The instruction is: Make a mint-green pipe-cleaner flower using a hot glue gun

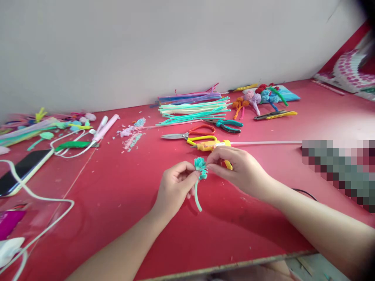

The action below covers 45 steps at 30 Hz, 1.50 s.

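Note:
My left hand [177, 183] pinches a turquoise pipe-cleaner flower [200, 164] between thumb and fingers, just below its fluffy head. A pale green stem [197, 199] hangs down from under those fingers. From the right, my right hand [238, 166] has thumb and forefinger pinched together at the edge of the flower's petals. Right behind my right hand lies a yellow glue gun [212, 145], partly covered by it, with a long whitish glue stick [266, 143] running out to the right. Scissors [175, 136] with red and yellow handles rest just beyond the gun.
Teal-handled pliers [230, 125] lie behind the scissors, near bundled pipe cleaners [193, 109]. Finished pipe-cleaner flowers [253, 97] and a utility knife [275, 114] are at the back right. Fuzz scraps [133, 136], a pink hair-straightener-like tool [107, 127], a phone [25, 171] and a white cable [43, 199] occupy the left.

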{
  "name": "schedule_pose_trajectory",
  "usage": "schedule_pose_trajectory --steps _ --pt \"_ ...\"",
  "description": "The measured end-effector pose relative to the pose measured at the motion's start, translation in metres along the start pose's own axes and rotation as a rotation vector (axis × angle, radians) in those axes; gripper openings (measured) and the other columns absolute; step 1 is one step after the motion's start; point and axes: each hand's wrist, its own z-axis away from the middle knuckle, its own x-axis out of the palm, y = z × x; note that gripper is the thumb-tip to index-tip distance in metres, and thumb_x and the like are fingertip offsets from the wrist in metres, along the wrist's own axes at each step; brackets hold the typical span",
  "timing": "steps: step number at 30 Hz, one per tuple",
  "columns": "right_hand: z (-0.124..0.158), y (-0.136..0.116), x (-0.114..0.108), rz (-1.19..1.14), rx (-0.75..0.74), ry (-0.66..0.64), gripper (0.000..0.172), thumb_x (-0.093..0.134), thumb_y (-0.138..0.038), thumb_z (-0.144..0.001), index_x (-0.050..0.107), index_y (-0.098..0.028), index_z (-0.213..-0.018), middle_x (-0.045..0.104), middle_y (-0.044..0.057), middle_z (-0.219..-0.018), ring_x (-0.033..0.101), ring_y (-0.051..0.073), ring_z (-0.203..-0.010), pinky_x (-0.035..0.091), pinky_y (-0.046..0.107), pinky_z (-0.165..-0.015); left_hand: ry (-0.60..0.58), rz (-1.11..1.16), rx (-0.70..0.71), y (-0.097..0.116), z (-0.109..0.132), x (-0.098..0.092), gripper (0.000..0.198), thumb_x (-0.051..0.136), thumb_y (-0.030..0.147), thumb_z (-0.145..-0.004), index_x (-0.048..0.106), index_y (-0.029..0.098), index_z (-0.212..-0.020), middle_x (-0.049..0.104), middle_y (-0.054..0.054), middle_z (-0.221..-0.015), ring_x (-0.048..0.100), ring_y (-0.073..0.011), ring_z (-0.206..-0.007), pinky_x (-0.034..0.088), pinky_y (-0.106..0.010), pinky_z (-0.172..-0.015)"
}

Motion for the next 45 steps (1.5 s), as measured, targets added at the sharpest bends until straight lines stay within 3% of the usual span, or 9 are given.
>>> schedule_pose_trajectory --steps 6,36,42,45 --pt "0.001 0.004 -0.001 0.102 -0.128 0.001 0.007 0.057 -0.015 -0.085 0.058 -0.017 -0.079 0.059 0.001 -0.074 0.051 0.011 -0.067 0.04 0.022 -0.063 -0.01 -0.013 -0.002 0.002 0.001 0.0 0.014 0.059 0.025 -0.079 0.056 0.017 -0.068 0.051 0.006 -0.042 0.044 -0.0066 -0.037 0.037 -0.015 -0.038" --pt "0.006 0.005 0.003 0.356 -0.413 0.122 0.01 0.049 -0.013 -0.088 0.057 -0.014 -0.082 0.059 0.006 -0.074 0.052 0.014 -0.065 0.043 0.026 -0.061 -0.067 0.001 0.09 0.001 0.006 -0.001 0.015 0.057 0.022 -0.083 0.056 0.017 -0.069 0.051 0.006 -0.047 0.046 -0.0059 -0.04 0.04 -0.016 -0.042" --pt "0.009 0.0 0.0 0.274 -0.448 0.158 0.005 0.052 -0.015 -0.087 0.057 -0.015 -0.087 0.059 0.006 -0.076 0.051 0.014 -0.068 0.043 0.026 -0.062 -0.028 -0.102 0.283 0.001 0.007 -0.001 0.011 0.057 0.019 -0.085 0.061 0.017 -0.074 0.053 0.003 -0.057 0.049 -0.0068 -0.045 0.043 -0.018 -0.044" --pt "0.012 -0.006 -0.003 0.03 -0.286 0.205 0.002 0.057 -0.017 -0.084 0.058 -0.016 -0.083 0.056 0.002 -0.073 0.049 0.012 -0.064 0.042 0.024 -0.06 0.059 -0.192 0.476 -0.002 0.008 -0.003 0.007 0.058 0.016 -0.085 0.065 0.017 -0.081 0.059 0.0 -0.071 0.055 -0.0077 -0.051 0.047 -0.02 -0.049"
